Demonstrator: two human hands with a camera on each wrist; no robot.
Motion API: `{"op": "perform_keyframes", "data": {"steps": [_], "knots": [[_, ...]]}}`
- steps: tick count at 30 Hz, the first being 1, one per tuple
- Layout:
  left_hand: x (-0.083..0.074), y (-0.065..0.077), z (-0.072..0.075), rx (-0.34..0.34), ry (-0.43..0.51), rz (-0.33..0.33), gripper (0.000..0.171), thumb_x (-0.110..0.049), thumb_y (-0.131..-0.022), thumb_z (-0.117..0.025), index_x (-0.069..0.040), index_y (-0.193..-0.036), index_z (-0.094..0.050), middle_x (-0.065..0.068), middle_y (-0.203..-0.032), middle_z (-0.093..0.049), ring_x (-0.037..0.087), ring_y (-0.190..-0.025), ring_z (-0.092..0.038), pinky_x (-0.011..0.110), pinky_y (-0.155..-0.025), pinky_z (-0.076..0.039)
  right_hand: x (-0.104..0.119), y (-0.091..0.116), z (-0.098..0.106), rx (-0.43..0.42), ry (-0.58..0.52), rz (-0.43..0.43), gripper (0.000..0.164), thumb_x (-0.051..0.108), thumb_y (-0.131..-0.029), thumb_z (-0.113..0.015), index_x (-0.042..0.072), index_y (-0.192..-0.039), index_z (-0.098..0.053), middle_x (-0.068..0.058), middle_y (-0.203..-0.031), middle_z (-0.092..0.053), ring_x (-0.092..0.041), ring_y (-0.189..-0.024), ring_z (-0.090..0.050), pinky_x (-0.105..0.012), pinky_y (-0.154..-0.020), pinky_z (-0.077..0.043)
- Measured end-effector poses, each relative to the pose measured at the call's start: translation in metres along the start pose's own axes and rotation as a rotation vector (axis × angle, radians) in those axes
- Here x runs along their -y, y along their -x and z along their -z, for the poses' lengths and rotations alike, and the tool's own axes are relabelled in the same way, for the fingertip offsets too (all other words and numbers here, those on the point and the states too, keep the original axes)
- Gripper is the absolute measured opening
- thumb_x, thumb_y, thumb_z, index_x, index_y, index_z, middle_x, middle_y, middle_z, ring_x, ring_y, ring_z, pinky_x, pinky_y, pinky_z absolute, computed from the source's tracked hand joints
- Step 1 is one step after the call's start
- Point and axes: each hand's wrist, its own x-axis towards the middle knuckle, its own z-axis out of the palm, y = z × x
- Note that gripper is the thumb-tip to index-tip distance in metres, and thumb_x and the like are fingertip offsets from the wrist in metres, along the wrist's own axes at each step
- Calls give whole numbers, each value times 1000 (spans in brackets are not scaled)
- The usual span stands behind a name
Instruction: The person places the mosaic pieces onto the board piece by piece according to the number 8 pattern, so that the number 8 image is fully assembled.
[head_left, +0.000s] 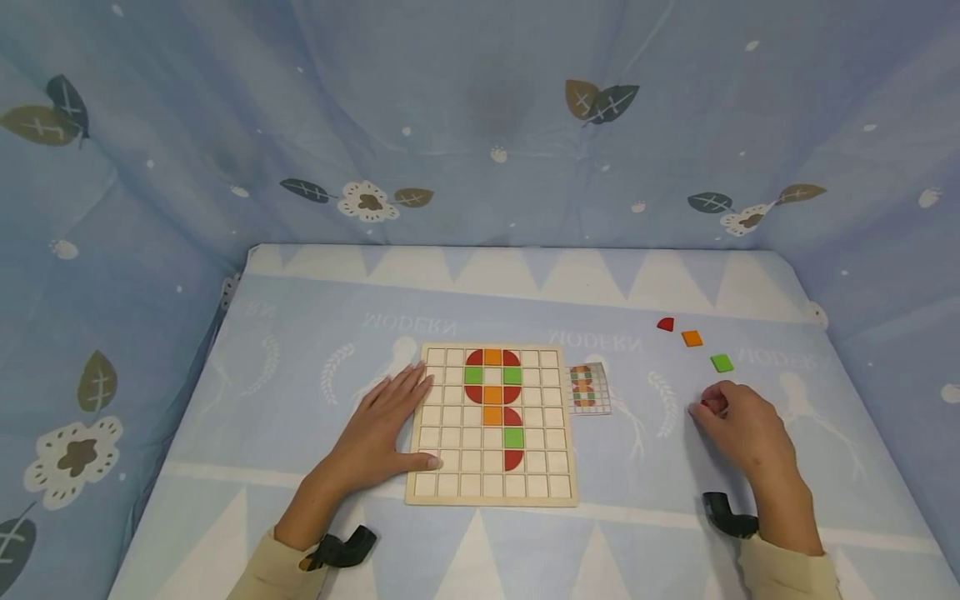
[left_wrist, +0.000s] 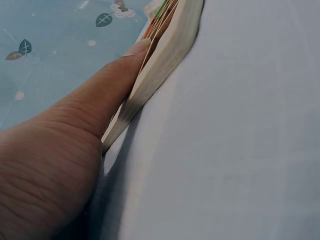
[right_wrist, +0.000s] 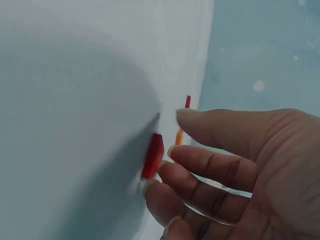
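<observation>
My left hand (head_left: 386,429) rests along the left edge of a square wooden grid board (head_left: 566,498), fingers spread and thumb on its surface. Red quarter-circle tiles, orange squares (head_left: 492,415) and green squares (head_left: 513,437) fill some cells in the middle columns. In the left wrist view the thumb (left_wrist: 112,82) lies over the board's rim. Right of the board, my right hand (head_left: 746,425) is low over the table with bent fingers. Its fingertips are right at a red tile (right_wrist: 153,157); in the right wrist view the thumb stands apart from that tile.
Beyond the right hand lie a green square tile (head_left: 722,363), an orange square tile (head_left: 692,338) and a red quarter-circle tile (head_left: 666,324). A small pattern card (head_left: 602,387) sits against the board's right edge. Blue patterned cloth (head_left: 495,100) hangs behind the table.
</observation>
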Motion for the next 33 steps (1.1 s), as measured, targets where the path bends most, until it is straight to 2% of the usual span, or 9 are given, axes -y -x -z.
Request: {"op": "perform_keyframes", "data": {"steps": [4,10,14,22,33], "knots": [[1,0,-3,-10,0,-5,121,-73,-78,-78,-14,-168,-23,2,-175,-11,23,-161,-9,49,-127,-8,1,2,-3,18,7,-2,24,14,-92,-77,-4,-102,-65,-12,-89,-61,-30,-82,-58,-41,-68,-45],[3,1,-5,-23,1,-6,121,-73,-78,-79,-14,-168,-24,3,-175,-12,24,-161,-10,49,-127,-9,0,4,-3,31,15,-38,33,14,-93,-75,-11,-109,-61,-19,-92,-60,-34,-84,-56,-52,-72,-49],[3,1,-5,-23,-4,-6,122,-73,-77,-79,-14,-168,-23,2,-175,-12,23,-161,-10,49,-127,-9,0,3,-4,33,19,-56,33,14,-94,-74,-12,-110,-61,-22,-94,-60,-36,-85,-57,-54,-74,-50],[1,1,-3,-3,-6,7,122,-74,-77,-79,-15,-169,-22,1,-176,-10,22,-161,-8,48,-127,-7,3,1,-4,46,40,-74,25,13,-95,-72,-9,-102,-63,-17,-87,-59,-33,-80,-55,-46,-68,-48],[2,1,-4,-43,-3,-12,122,-71,-77,-81,-13,-168,-25,4,-175,-15,25,-160,-12,49,-126,-10,6,2,-4,11,54,-87,22,16,-94,-66,-6,-96,-65,-15,-84,-62,-32,-77,-57,-41,-63,-45]]}}
